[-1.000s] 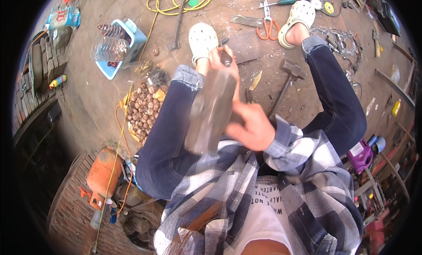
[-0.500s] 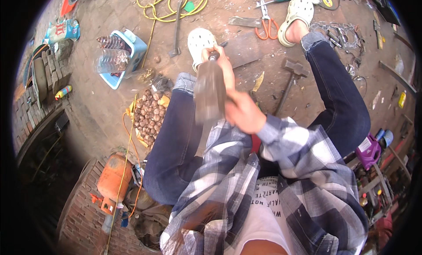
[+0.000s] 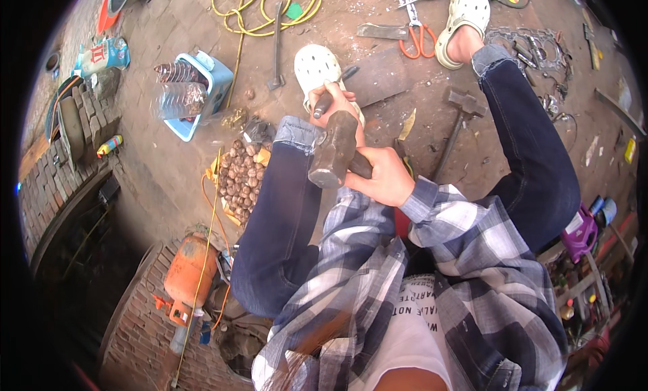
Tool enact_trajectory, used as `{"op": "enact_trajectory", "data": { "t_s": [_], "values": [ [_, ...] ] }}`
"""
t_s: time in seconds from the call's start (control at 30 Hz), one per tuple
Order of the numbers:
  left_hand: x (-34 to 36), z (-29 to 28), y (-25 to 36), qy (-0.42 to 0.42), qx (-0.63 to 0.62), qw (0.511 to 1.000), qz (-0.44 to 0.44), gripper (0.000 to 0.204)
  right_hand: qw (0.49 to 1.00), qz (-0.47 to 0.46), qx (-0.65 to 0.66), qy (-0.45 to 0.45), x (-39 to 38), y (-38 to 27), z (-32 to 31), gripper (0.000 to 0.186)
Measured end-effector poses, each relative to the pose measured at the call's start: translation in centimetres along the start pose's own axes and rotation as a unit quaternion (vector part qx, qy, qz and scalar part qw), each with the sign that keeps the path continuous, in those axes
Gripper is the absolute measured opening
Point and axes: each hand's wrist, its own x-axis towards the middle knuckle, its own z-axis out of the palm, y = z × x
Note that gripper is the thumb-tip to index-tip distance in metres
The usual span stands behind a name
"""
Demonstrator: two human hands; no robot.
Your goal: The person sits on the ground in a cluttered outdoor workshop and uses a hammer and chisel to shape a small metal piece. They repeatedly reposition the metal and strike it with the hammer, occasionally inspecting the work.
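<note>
My right hand [image 3: 385, 178] is closed round the handle of a sledgehammer. The heavy, worn hammer head [image 3: 335, 148] hangs in front of my left forearm and hides part of it. Farther forward, my left hand [image 3: 335, 96] grips a short dark metal rod [image 3: 323, 105], whose round end points up toward me. The hammer head is nearest the rod's upper end, with a small gap visible between them. My left hand is beside my left clog [image 3: 316, 62]; what lies under the rod is hidden.
A second hammer [image 3: 464, 106] lies between my legs, near a flat metal plate [image 3: 378, 77]. Orange-handled scissors [image 3: 423, 41] lie ahead. Left are a heap of walnuts [image 3: 241, 175], a blue basket [image 3: 219, 80] with plastic bottles, a yellow hose [image 3: 270, 30] and an orange tank [image 3: 190, 269].
The hammer was blurred and covered more of my left hand; now its head is sharp and tilted, showing the rod's end. My view has shifted slightly, so the surroundings sit farther right.
</note>
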Motion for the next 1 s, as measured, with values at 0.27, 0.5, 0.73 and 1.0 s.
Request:
{"op": "enact_trajectory", "data": {
  "t_s": [0.27, 0.5, 0.73, 1.0],
  "values": [
    [2.2, -3.2, -0.5, -0.156, -0.068, 0.985, -0.017, 0.036, 0.994, -0.093, 0.046, 0.024, -0.4, -1.0, 1.1, 0.041],
    [1.9, 0.4, -0.5, 0.064, -0.050, 0.996, 0.044, 0.029, 0.994, -0.090, 0.057, 0.020, 0.0, -0.8, 0.9, 0.049],
    [3.8, 0.8, 1.0, 0.059, -0.083, 0.994, 0.048, 0.018, 0.993, -0.094, 0.065, 0.032, 0.2, -0.5, 0.6, 0.047],
    [7.7, 0.9, 3.4, 0.075, -0.009, 0.994, 0.080, 0.021, 0.994, -0.096, 0.048, 0.031, 0.7, -1.0, 0.4, 0.047]
  ]
}}
